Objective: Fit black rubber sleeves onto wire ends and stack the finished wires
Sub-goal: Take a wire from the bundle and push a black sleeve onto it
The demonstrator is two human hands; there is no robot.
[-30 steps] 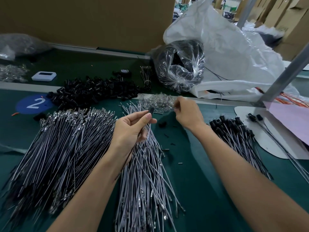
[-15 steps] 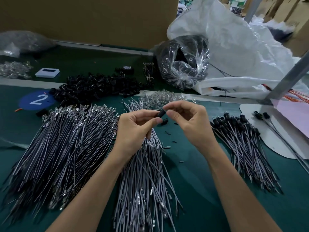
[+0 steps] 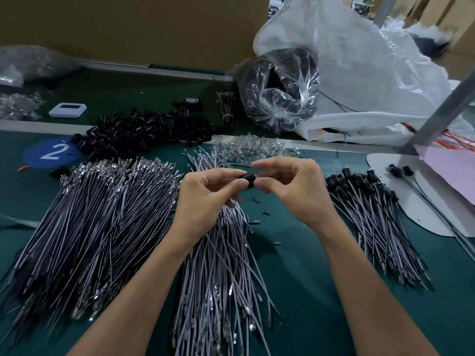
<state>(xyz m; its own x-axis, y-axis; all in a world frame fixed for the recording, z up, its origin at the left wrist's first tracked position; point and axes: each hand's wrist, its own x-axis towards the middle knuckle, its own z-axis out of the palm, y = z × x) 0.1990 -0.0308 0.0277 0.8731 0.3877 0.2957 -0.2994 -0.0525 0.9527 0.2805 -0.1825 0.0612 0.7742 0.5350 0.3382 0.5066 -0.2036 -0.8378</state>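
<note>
Black rubber sleeve [image 3: 249, 179] is held in the air between both hands. The left grip [image 3: 205, 199] pinches one end with thumb and forefinger and the right grip [image 3: 295, 191] pinches the other, above the grey wires [image 3: 218, 265] on the tabletop [image 3: 295, 265].

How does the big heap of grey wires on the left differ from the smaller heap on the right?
The left heap of grey wires is far bigger than the right heap of grey wires. The left heap's far ends are bare silver metal tips; the right heap's carry black rubber sleeves. Both lie fanned out on the green table.
</note>
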